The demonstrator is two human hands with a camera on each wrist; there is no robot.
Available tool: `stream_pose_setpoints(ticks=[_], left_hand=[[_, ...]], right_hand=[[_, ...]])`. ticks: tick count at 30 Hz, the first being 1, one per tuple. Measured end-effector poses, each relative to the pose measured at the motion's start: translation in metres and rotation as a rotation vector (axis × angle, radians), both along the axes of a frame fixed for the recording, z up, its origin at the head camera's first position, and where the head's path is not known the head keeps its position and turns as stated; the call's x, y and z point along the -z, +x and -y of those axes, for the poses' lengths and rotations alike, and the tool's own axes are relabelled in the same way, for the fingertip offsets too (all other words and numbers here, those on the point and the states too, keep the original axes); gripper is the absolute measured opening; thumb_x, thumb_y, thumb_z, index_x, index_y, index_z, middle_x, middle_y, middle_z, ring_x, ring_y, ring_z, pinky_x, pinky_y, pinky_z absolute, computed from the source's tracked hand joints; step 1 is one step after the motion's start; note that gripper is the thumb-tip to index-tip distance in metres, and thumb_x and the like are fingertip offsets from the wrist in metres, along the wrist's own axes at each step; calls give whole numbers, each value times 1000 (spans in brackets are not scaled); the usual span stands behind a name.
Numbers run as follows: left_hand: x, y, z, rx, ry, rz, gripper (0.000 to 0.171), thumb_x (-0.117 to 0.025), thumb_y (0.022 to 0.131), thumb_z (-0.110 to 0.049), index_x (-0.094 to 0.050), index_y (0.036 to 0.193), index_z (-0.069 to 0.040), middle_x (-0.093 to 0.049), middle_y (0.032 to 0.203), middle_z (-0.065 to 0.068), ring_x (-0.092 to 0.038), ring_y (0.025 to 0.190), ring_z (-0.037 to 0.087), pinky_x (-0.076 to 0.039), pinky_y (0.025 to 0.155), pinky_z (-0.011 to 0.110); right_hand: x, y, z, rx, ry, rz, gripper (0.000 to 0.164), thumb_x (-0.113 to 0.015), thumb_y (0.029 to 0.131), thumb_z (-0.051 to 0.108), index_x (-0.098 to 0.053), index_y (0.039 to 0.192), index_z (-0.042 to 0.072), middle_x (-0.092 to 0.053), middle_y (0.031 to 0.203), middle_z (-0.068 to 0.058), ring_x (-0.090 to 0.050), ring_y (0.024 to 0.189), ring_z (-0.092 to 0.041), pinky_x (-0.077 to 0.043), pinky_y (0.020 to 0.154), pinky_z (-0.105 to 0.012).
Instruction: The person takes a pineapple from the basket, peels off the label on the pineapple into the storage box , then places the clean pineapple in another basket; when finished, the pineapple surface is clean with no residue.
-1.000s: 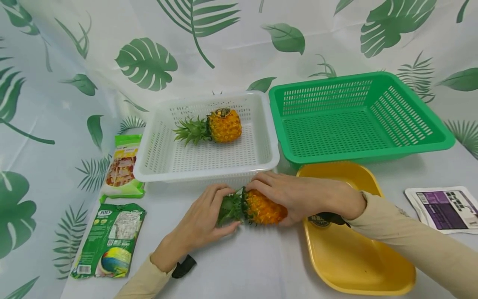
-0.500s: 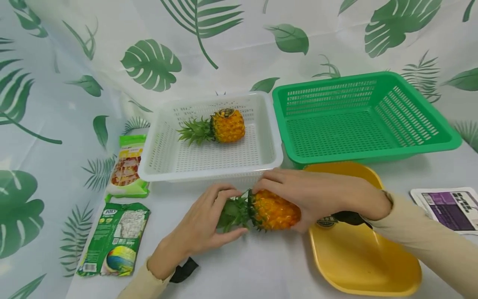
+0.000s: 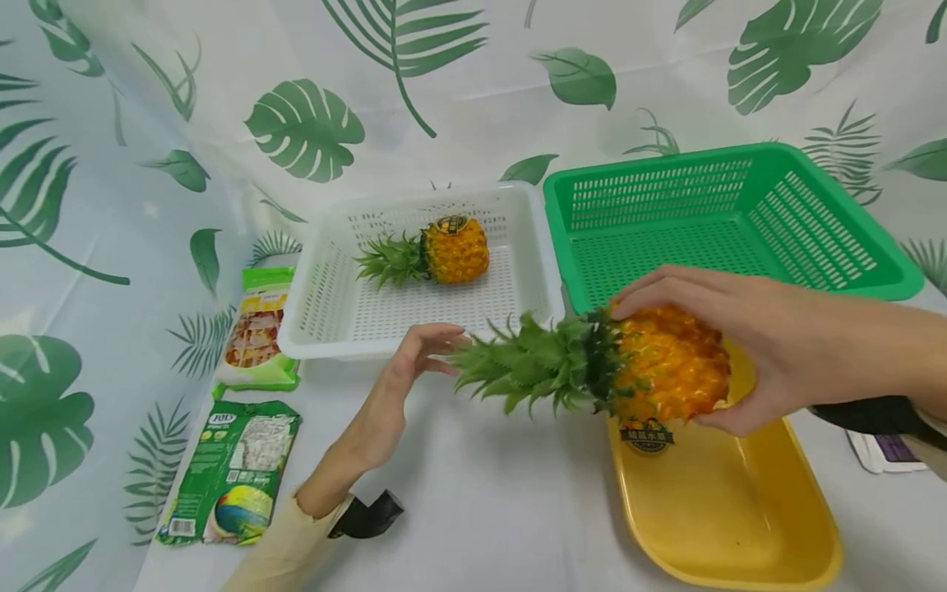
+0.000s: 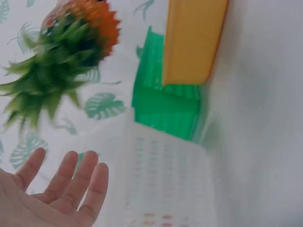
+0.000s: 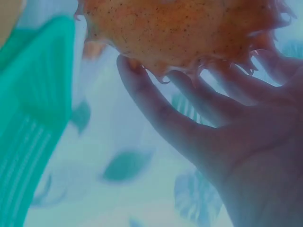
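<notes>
Here's the room: a white sheet [image 3: 459, 57] printed with green leaves rises behind everything, monstera, palm fronds and single blades scattered across it, and it runs down the left side too, bluer and dimmer there. Down below it's a pale counter [image 3: 473, 518], smooth, with soft grey shadows on it. And up off that surface is the pineapple [image 3: 602, 362], clamped in the right hand [image 3: 777, 345], thumb on the near side, fingers round the far side! It lies level, crown pointing left, its orange body showing in front of the far end of the yellow tub [image 3: 732, 510] in the head view. Over to the left hand [image 3: 388, 403]: fingers loose and apart, close to the crown tips, and the left wrist view shows a gap between them.

Along the back, a white basket [image 3: 355, 349] stands beside a green basket [image 3: 666, 247], and a second pineapple [image 3: 457, 251] lies on its side in the white one. On the left edge, a lime-trimmed packet [image 3: 259, 329] sits just beyond a dark green packet [image 3: 233, 473], both flat. Far right, a purple-and-white packet [image 3: 891, 450] peeks out, mostly hidden by the right arm.
</notes>
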State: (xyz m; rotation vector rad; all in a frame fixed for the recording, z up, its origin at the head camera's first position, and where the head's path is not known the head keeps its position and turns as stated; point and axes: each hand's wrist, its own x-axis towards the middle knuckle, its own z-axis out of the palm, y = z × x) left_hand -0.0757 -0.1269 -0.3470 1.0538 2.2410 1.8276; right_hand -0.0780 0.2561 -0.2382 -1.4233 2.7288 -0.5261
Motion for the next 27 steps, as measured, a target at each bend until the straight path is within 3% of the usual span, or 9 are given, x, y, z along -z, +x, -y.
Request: stream_pose_setpoints(ticks=[5, 8, 11, 17, 20, 24, 25, 27], left_hand=[[12, -1, -17, 24, -6, 98, 69, -25, 113, -57, -37, 154, -3, -54, 140, 17, -55, 128, 32, -50, 103, 46], [20, -3, -35, 42, -62, 107, 61, -38, 113, -48, -32, 158, -7, -52, 143, 13, -54, 131, 32, -48, 105, 43], [25, -3, -57, 84, -104, 113, 64, -47, 111, -43, -25, 162, -11, -49, 149, 14, -52, 135, 35, -48, 107, 39], [30, 1, -104, 153, -205, 134, 79, -55, 108, -38, -5, 168, -24, -32, 164, 16, -45, 146, 28, -45, 112, 33], [32, 2, -125, 97, -244, 150, 87, -57, 107, -42, 4, 168, -31, -18, 172, 8, -32, 153, 22, -40, 117, 40], [31, -2, -148, -62, -290, 181, 95, -59, 102, -54, 9, 166, -38, -7, 175, -2, -22, 158, 21, -32, 122, 52], [30, -3, -153, -98, -297, 191, 96, -60, 101, -56, 9, 166, -39, -6, 175, -3, -20, 158, 21, -30, 122, 54], [30, -8, -161, -145, -296, 219, 98, -62, 101, -57, 9, 166, -38, -8, 174, 1, -21, 158, 25, -29, 123, 55]], right_hand=[[-3, -14, -47, 110, -67, -116, 138, -111, 35, 25, -44, 156, 25, -51, 146, 14, -51, 117, 3, -39, 94, -3], [0, -24, -71, 210, -84, -161, 144, -111, 28, 16, -45, 156, 15, -47, 144, 21, -46, 115, 6, -35, 92, 0], [7, -32, -90, 300, -129, -149, 144, -109, 29, 6, -42, 157, 8, -40, 142, 29, -41, 118, 8, -32, 93, 0], [21, -44, -106, 423, -174, -105, 132, -103, 45, -7, -37, 159, 6, -33, 139, 33, -33, 121, 15, -24, 100, -1], [26, -50, -108, 447, -142, -96, 128, -99, 48, -14, -37, 158, 5, -43, 140, 15, -32, 117, 13, -23, 98, 1], [33, -61, -112, 429, -123, -114, 128, -100, 41, -11, -40, 154, 1, -51, 135, -18, -37, 113, 8, -27, 91, 3], [38, -67, -118, 423, -118, -134, 132, -102, 38, -8, -40, 154, 2, -52, 138, -10, -38, 112, 10, -29, 89, 3], [41, -73, -120, 431, -102, -142, 133, -102, 36, -7, -41, 153, 2, -52, 138, -11, -43, 110, 1, -33, 82, 1]])
